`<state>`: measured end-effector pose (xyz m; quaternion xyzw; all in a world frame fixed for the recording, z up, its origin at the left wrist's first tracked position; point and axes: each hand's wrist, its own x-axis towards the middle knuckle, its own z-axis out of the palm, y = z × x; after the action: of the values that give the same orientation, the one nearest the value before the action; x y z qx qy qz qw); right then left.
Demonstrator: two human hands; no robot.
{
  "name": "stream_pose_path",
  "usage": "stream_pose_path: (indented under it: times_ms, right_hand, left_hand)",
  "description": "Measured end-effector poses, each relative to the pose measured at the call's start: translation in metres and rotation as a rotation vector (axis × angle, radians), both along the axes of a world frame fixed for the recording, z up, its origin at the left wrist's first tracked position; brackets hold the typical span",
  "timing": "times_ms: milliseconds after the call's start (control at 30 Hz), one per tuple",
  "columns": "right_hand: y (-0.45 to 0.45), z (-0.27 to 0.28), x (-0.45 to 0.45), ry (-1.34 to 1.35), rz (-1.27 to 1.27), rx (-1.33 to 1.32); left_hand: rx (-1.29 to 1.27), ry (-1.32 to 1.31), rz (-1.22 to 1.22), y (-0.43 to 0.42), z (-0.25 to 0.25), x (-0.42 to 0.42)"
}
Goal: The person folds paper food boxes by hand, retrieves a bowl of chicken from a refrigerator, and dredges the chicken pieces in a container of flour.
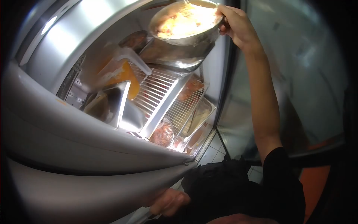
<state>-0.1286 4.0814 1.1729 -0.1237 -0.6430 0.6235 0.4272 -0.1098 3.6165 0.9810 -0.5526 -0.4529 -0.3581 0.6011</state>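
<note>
My right hand [236, 26] is raised inside the open fridge, with fingers and thumb closed on the rim of a round metal bowl [204, 38]. Reddish-orange food [182, 24] fills the bowl, washed out by bright light. Just beneath it is a metal pan [175, 58] on the upper wire shelf [154, 87]. Low in the view, my left hand [170, 202] is curled shut near the fridge's outer side, close to my black clothing. A pale edge shows by its fingers, but I cannot make out what it holds, if anything.
A clear plastic jug [128, 58] and a yellow-orange container [126, 80] share the upper shelf with a tilted metal container [130, 112]. Below are a wrapped bowl of reddish food [163, 133] and a tray [199, 115]. The glass door [298, 74] stands open at right.
</note>
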Motion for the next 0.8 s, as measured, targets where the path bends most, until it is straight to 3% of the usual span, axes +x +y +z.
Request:
stream_pose_path:
  times_ms: [133,300,367,467,500,567,600,800]
  right_hand:
    - [-0.036,0.001,0.049,0.243,0.033,0.032]
    - [-0.110,-0.030,0.151,0.260,-0.178,0.006]
    - [-0.150,-0.057,0.196,0.238,-0.120,-0.078]
    - [-0.202,-0.130,0.254,0.012,-0.227,0.008]
    - [-0.216,-0.161,0.270,-0.054,-0.319,0.182]
    - [-0.265,-0.199,0.308,-0.124,-0.312,0.017]
    - [-0.280,-0.235,0.319,-0.233,-0.426,0.143]
    - [-0.359,-0.344,0.451,-0.426,-0.372,-0.104]
  left_hand:
    - [0.021,-0.132,0.076,0.005,0.017,0.014]
    - [0.073,-0.159,-0.010,0.017,0.023,0.012]
    - [0.089,-0.165,-0.023,0.016,0.023,0.015]
    - [0.110,-0.170,-0.038,0.019,0.025,0.021]
    - [0.120,-0.169,-0.039,0.021,0.027,0.022]
    - [0.126,-0.176,-0.041,0.024,0.031,0.026]
    - [0.127,-0.182,-0.049,0.025,0.032,0.028]
    - [0.121,-0.273,-0.013,0.039,0.040,0.051]
